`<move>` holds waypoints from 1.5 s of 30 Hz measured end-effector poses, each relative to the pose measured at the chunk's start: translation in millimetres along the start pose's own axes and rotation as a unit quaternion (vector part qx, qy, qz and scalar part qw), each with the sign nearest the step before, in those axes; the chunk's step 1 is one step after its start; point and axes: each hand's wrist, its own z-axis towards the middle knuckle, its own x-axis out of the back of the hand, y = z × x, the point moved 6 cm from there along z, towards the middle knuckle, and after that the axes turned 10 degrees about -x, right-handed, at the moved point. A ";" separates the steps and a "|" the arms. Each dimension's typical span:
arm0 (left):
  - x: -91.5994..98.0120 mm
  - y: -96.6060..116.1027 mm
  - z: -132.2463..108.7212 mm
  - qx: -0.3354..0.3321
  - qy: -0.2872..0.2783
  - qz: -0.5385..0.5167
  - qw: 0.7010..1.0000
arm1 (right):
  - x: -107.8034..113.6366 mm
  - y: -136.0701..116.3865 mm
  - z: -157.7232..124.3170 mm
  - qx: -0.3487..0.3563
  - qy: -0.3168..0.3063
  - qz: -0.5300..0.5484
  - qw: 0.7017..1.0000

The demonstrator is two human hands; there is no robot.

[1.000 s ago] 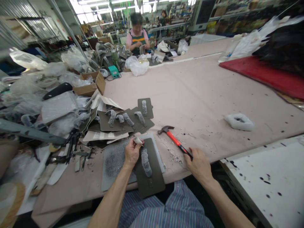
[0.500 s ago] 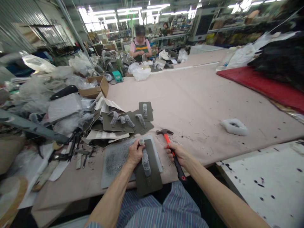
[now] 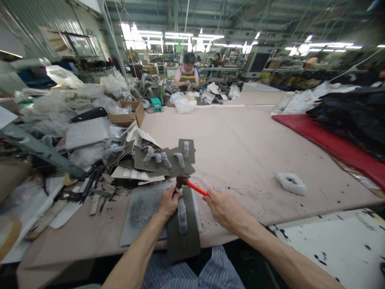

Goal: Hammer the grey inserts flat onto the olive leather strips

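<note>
My left hand point(image 3: 168, 201) is closed around a short upright punch-like tool point(image 3: 179, 190), whose lower end is hidden. It stands at the far end of a dark olive panel point(image 3: 187, 244) with a plastic-wrapped handle point(image 3: 182, 218) fixed along its middle. My right hand point(image 3: 221, 207) grips a claw hammer point(image 3: 197, 188) by its red and black handle. The hammer's blurred head is over the top of the punch, touching or nearly so. Under the panel lies a worn grey board point(image 3: 140, 214); the panel's near end overhangs the table edge.
Similar panels with wrapped handles point(image 3: 166, 160) lie just beyond the board. Hand tools point(image 3: 93, 186) and plastic bags point(image 3: 87, 134) crowd the left. A white foam-like block point(image 3: 291, 184) sits on the right of the covered table point(image 3: 237, 144). A co-worker point(image 3: 188, 74) sits across.
The hammer has swung left and up from beside the board to above the punch. My left hand keeps its hold on the punch. The camera view has tilted upward.
</note>
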 end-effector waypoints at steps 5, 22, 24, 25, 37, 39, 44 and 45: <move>-0.3 0.6 -1.1 -0.004 -0.006 -0.010 1.000 | 38.1 -6.2 2.7 -0.049 0.213 0.107 0.970; 0.5 2.2 -2.5 0.007 -0.011 -0.021 1.000 | -92.1 93.6 -5.2 -0.229 -0.078 -0.055 0.969; 2.0 5.2 -1.9 0.009 -0.008 -0.028 1.000 | -88.5 69.2 -8.9 -0.153 0.004 -0.076 0.985; 2.9 6.7 -1.5 0.010 -0.007 -0.031 0.999 | -85.9 49.4 -10.7 -0.090 0.030 -0.065 0.993; 24.4 -5.3 7.2 0.157 0.224 -0.261 0.926 | -112.3 -67.9 -18.2 0.130 -0.057 -0.110 0.984; 42.7 11.8 9.5 0.130 0.239 -0.270 0.924 | -99.3 -64.9 -14.1 0.061 -0.027 -0.116 0.991; 84.0 52.6 8.0 0.055 0.243 -0.230 0.941 | -79.5 -49.6 -9.6 -0.091 0.004 -0.074 0.993; 82.8 53.4 6.3 0.054 0.227 -0.228 0.945 | -82.8 -47.2 -11.0 -0.106 -0.002 -0.052 0.993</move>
